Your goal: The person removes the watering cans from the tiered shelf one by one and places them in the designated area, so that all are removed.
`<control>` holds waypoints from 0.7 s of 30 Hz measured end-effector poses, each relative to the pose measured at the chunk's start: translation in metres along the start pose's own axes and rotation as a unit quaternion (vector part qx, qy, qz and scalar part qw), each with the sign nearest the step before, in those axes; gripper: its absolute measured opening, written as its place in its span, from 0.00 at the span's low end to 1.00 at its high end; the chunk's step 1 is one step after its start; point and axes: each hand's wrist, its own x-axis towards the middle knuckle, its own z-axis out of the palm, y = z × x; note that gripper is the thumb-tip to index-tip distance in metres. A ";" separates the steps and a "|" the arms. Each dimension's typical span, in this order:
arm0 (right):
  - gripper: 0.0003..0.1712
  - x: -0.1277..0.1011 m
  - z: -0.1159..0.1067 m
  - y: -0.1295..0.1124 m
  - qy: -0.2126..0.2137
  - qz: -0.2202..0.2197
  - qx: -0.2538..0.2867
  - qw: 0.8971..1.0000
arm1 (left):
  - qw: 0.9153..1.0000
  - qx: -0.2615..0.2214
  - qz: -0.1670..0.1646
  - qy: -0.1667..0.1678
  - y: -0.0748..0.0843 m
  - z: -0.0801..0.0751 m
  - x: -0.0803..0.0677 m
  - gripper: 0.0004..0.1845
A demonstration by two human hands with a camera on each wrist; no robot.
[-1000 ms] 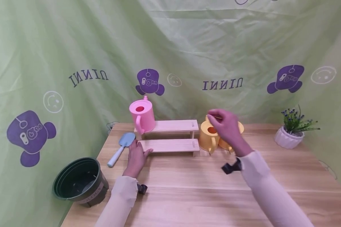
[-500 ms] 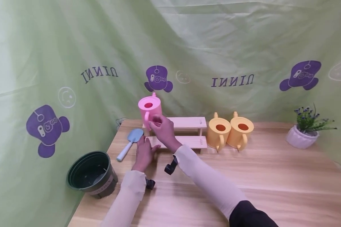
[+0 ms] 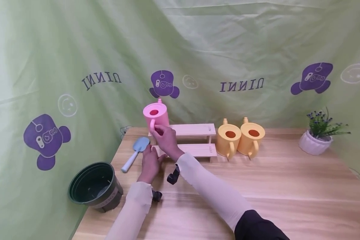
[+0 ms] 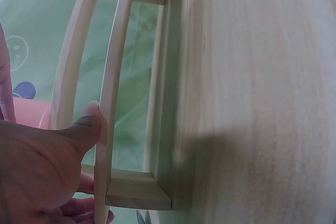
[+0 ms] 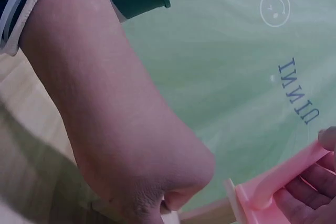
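A pink watering can (image 3: 161, 116) stands at the left end of the upper step of a two-step wooden stand (image 3: 192, 150). My right hand (image 3: 168, 142) holds its handle; in the right wrist view the fingers (image 5: 310, 190) curl around the pink handle. My left hand (image 3: 150, 164) grips the left end of the lower step. In the left wrist view its thumb (image 4: 86, 127) presses the board's front edge, and other fingers show beneath. Two yellow watering cans (image 3: 225, 143) stand side by side just right of the stand.
A blue trowel (image 3: 137, 149) lies left of the stand. Nearer, at the table's left edge, is a dark green pot (image 3: 115, 196). A white pot (image 3: 313, 143) with a flowering plant stands at the far right. Green printed cloth (image 3: 198, 50) hangs behind the table.
My right hand has moved left from over the yellow watering cans to the pink one and now holds its handle. The left hand stays on the stand. The head view has shifted slightly.
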 end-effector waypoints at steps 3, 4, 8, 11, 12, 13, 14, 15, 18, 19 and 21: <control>0.15 -0.002 -0.003 -0.002 -0.009 -0.005 -0.007 1.000 | 1.000 0.005 0.002 -0.002 -0.001 0.000 0.000 0.36; 0.14 -0.003 -0.004 -0.002 -0.010 -0.008 -0.009 1.000 | 1.000 0.005 0.003 -0.001 -0.001 -0.001 0.000 0.36; 0.12 -0.007 -0.013 -0.003 -0.006 -0.019 -0.002 1.000 | 1.000 0.004 0.003 -0.002 0.000 -0.003 0.003 0.35; 0.14 -0.011 -0.023 -0.001 0.013 -0.017 0.019 1.000 | 1.000 -0.003 -0.002 -0.010 0.000 -0.004 0.004 0.37; 0.14 -0.013 -0.027 -0.001 0.021 -0.016 0.027 0.999 | 1.000 -0.006 -0.005 -0.015 0.000 -0.004 0.004 0.38; 0.15 -0.015 -0.032 0.000 0.030 -0.014 0.034 0.999 | 1.000 -0.008 -0.009 -0.020 0.000 -0.004 0.005 0.39; 0.16 -0.017 -0.038 0.000 0.038 -0.013 0.041 0.998 | 0.999 -0.010 -0.015 -0.026 0.000 -0.004 0.005 0.40; 0.16 -0.018 -0.044 0.001 0.045 -0.012 0.047 0.998 | 0.999 -0.011 -0.018 -0.030 -0.001 -0.004 0.005 0.40; 0.17 -0.024 -0.068 0.003 0.064 -0.012 0.062 0.996 | 0.999 -0.014 -0.025 -0.036 -0.001 -0.002 0.006 0.41; 0.18 -0.026 -0.077 0.004 0.071 -0.010 0.065 0.995 | 0.999 -0.014 -0.027 -0.039 -0.001 -0.001 0.005 0.41; 0.18 -0.031 -0.100 0.005 0.083 -0.013 0.072 0.994 | 0.999 -0.012 -0.027 -0.041 -0.001 0.000 0.005 0.41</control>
